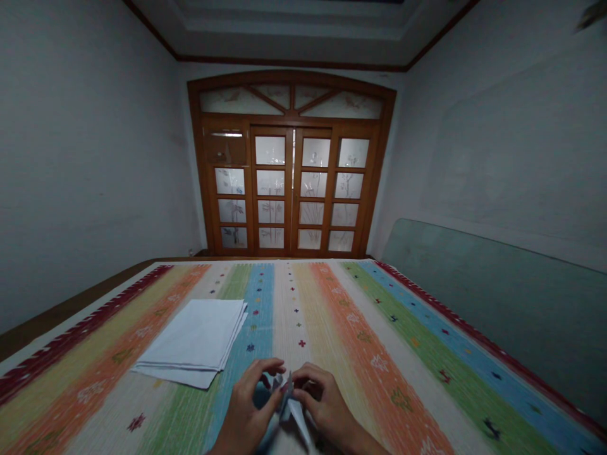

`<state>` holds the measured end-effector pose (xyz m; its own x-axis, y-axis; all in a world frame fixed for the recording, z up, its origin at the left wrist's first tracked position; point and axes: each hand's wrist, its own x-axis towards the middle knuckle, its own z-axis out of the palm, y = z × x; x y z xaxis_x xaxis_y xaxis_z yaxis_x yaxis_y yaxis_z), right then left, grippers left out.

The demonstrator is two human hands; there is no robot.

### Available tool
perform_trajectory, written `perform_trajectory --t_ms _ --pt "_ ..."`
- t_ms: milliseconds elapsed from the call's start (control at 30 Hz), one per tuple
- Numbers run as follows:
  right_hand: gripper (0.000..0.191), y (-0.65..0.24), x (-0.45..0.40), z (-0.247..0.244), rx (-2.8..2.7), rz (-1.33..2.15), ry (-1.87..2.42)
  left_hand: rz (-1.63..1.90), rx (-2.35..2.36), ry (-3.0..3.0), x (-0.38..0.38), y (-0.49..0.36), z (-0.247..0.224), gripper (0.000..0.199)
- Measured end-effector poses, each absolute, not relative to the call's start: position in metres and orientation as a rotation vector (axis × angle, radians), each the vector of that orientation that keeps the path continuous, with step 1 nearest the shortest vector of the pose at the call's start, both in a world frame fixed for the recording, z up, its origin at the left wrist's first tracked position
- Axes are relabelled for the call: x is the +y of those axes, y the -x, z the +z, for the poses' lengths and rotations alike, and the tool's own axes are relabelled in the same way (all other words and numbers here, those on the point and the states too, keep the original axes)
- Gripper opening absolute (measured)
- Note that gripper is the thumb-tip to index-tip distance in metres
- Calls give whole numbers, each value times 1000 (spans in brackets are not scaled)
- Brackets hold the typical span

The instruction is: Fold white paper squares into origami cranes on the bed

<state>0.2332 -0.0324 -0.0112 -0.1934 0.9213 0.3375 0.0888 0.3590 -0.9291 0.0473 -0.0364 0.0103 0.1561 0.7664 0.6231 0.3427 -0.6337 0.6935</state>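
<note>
At the near middle of the table, both my hands meet around a small piece of folded paper (294,412), whitish-grey with creased, pointed parts. My left hand (252,399) pinches it from the left with thumb and fingers. From the right, my right hand (325,401) grips it, thumb and curled forefinger close together at its upper edge. The fingers cover much of the paper, so its full shape is hidden. Beyond my left hand lies a stack of white paper sheets (192,335), square and slightly fanned at the edges.
A striped, multicoloured tablecloth (393,354) covers the table. A pale green board or seat back (474,272) stands along the right side. Wooden doors with glass panes (291,183) are at the far end, between plain walls.
</note>
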Motion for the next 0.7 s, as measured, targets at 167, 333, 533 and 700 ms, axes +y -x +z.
perform_trajectory --t_ms 167,333,533,700 --pt "27 -233 -32 -15 -1563 994 934 1406 1089 -2121 -39 -51 9 22" --pt "32 -233 -33 -15 -1572 1027 943 1424 1096 -2087 -40 -55 8 23" --pt "44 -232 -37 -17 -1566 1032 875 1330 1142 -1959 -37 -54 1 24" --pt "31 -233 -40 -14 -1640 878 854 1191 1153 -1862 -33 -54 -4 21"
